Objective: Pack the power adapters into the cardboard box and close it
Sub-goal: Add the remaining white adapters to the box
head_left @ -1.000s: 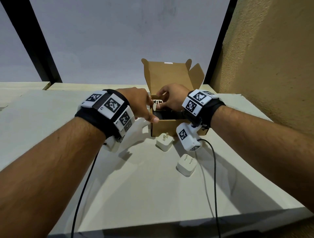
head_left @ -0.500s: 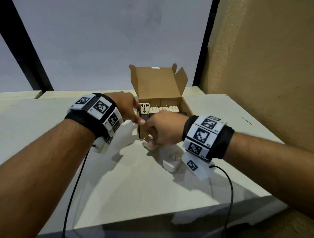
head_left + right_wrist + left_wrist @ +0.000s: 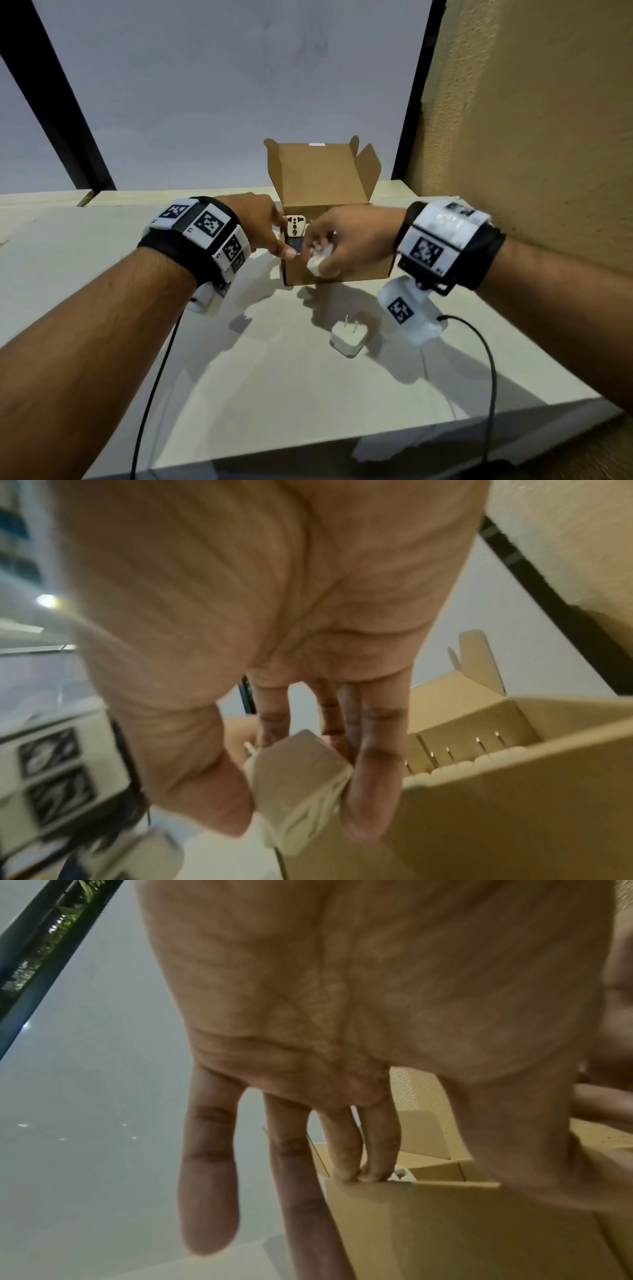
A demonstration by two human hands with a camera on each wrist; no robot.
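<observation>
The brown cardboard box (image 3: 356,274) stands on the table with its lid (image 3: 318,174) upright. My left hand (image 3: 279,236) pinches the box's front left corner, thumb on the front wall and two fingertips (image 3: 359,1175) at the rim. My right hand (image 3: 322,253) holds a white power adapter (image 3: 317,262) in front of the box's front wall, between thumb and fingers (image 3: 369,791). Another white adapter (image 3: 349,337) lies prongs up on the table before the box. Inside, a travel adapter (image 3: 295,228) and a row of white adapters (image 3: 479,761) stand prongs up.
The pale table (image 3: 239,394) ends in a front edge close to me. A textured tan wall (image 3: 531,137) rises just right of the box, and a black post (image 3: 416,102) stands behind it. Black cables (image 3: 493,377) hang from both wrists.
My right hand left the box, dropped to the table in front of it, took the nearer adapter and lifted it to the box front. The left hand stayed on the corner.
</observation>
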